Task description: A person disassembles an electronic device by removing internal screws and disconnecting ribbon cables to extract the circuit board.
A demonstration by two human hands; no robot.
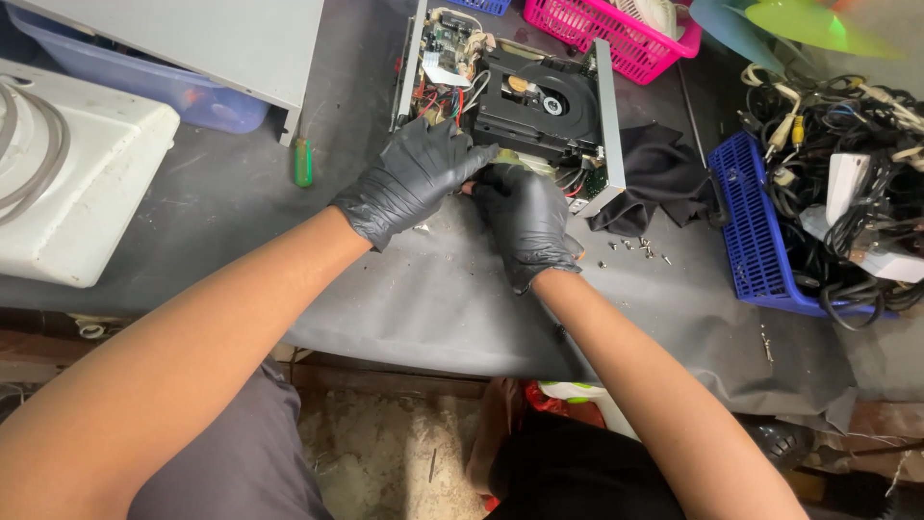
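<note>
An opened disc player (520, 91) lies on the dark mat, its black disc drive and circuit board with coloured wires exposed. My left hand (414, 178), in a black glove, rests on the near edge of the player by the wires. Just to its right, my right hand (527, 221), also gloved, is curled at the same front edge; an orange tool handle peeks out by its wrist. The fingertips of both hands meet over a pale part at the player's front, and what they pinch is hidden.
A green-handled screwdriver (303, 162) lies left of the player. Small screws (640, 247) are scattered by a black cloth (659, 173). A blue basket (760, 231) of tangled cables sits right, a pink basket (616, 34) behind, a white appliance (72, 183) at left.
</note>
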